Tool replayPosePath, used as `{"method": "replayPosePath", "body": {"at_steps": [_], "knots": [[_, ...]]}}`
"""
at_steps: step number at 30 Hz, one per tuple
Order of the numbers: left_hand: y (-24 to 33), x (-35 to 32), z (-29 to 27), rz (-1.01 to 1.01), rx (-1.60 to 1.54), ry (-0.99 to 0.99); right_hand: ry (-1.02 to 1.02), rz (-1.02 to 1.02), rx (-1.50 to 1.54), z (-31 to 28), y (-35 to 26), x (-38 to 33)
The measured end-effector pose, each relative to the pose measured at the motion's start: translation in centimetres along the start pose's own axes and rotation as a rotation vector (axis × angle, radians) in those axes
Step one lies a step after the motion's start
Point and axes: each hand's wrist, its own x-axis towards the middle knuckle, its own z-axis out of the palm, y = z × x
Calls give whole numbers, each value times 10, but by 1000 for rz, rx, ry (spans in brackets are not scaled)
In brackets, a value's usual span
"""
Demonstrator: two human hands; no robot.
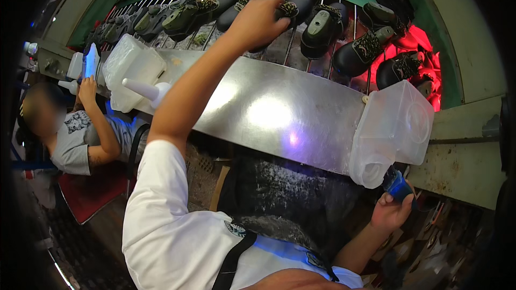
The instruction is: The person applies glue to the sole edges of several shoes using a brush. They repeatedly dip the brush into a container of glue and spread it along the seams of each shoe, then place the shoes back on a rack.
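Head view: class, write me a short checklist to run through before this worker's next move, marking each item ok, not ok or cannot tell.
1. Right hand holds the blue brush: ok.
2. Left hand at a dark shoe on the rack: ok.
3. Left fingers firmly gripping that shoe: cannot tell; they are partly hidden.
4. Hands gloved: not ok; both are bare.
5. Co-worker's hand away from both of the worker's hands: ok; it is off at the left.
6. White nozzle free of the left forearm: cannot tell; the forearm overlaps its base in view.
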Motion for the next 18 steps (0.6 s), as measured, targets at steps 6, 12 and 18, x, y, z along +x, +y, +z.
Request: {"method": "replayPosePath", "body": {"at_steps": [6,12,18], "knots": [[11,80,47,-183,380,-644,39,-16,-20,14,10,-21],[32,96,72,-211,631,-916,6,-106,-124,15,1,-14],[21,72,36,-319,408,-502,-140,-36,-296,8,-15,-4]]}}
